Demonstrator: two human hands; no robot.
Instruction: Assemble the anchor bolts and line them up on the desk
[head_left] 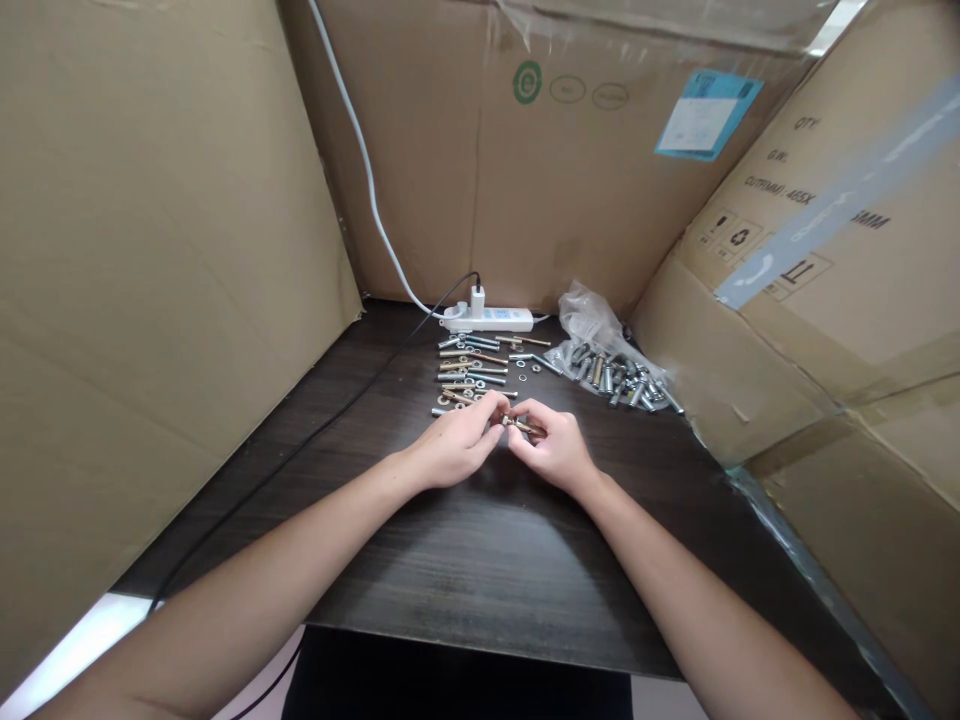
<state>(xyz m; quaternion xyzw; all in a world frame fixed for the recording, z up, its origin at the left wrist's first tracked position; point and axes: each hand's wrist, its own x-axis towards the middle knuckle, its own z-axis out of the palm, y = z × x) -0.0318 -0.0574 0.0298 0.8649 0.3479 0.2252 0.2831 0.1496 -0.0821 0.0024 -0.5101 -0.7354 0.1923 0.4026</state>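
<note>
Thin black cable (330, 413) runs slantwise over the dark wood-grain surface (465, 560) at left. Next, your left hand (463, 440), thumb and fingertips pinching the left end of a slim brass-coloured metal bolt (529, 428). Beyond it, silver and brass-coloured bolts (487, 378) lie in rows with washers, just in front of a white plastic power strip (495, 320). Your right hand (556, 445) grips the bolt's other end, so it's between both hands, near the rows. Far right, a clear plastic bag (589, 312) spills shiny metal fasteners (611, 378).
</note>
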